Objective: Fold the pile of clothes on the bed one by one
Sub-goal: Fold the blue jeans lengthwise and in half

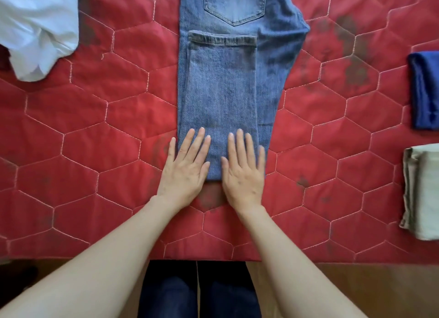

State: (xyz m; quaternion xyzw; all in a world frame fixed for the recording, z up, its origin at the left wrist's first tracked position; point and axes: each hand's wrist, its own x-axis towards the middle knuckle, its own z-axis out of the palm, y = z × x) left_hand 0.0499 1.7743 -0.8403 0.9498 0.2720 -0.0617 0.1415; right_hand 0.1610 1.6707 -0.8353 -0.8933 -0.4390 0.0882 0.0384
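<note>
A pair of blue jeans [228, 80] lies lengthwise in the middle of the red quilted bed [95, 127], folded leg on leg. The leg ends are doubled back, their hem lying just below the back pocket. My left hand [186, 167] rests flat on the near fold at its left corner, fingers spread. My right hand [244, 169] lies flat on the same fold at its right side. Neither hand grips the cloth. A crumpled white garment [40, 28] sits at the far left.
A folded dark blue garment [425, 89] and a folded beige garment [422, 192] lie at the right edge. The bed's near edge runs across the bottom, with wooden floor and my legs in dark trousers below it.
</note>
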